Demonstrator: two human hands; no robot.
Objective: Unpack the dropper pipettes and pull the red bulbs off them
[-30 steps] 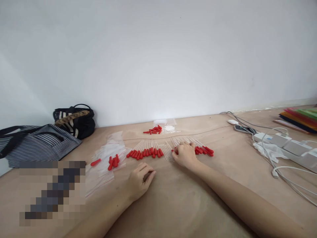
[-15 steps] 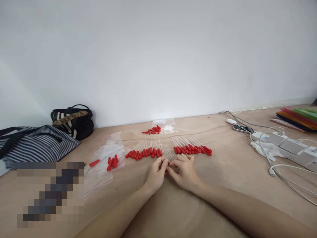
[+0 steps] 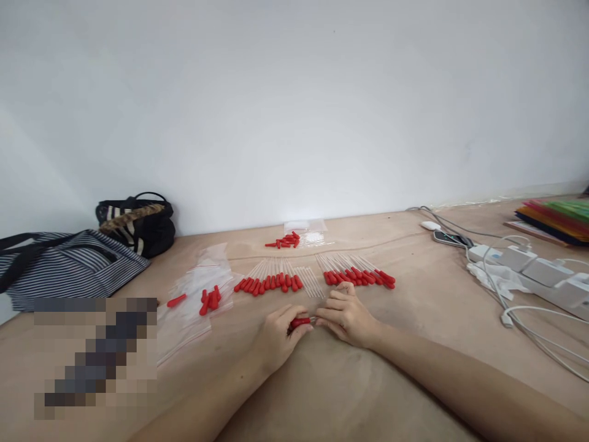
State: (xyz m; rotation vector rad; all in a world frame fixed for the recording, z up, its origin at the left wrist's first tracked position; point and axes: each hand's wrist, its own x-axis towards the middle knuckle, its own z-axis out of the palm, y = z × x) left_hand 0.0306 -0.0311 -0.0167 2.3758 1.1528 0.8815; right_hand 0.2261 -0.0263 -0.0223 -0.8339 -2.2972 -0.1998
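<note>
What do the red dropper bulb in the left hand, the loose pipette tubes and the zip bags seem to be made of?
Red dropper bulb in the left hand: probably rubber or soft plastic; smooth, faintly shiny. Loose pipette tubes: glass or clear plastic; thin, straight, translucent, either fits. Zip bags: thin plastic film, since the brown surface shows through.

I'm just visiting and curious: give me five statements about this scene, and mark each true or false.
1. The left hand holds a red, narrow-necked bulb. True.
2. The right hand holds a white cable. False: its bent fingers are at the held bulb's narrow end.
3. Thin whitish sticks lie between two rows of red-bulbed sticks. True.
4. A dark-and-white striped fabric bag lies at the right. False: it is at the left.
5. Loose red bulbs lie on clear plastic bags. True.
</note>
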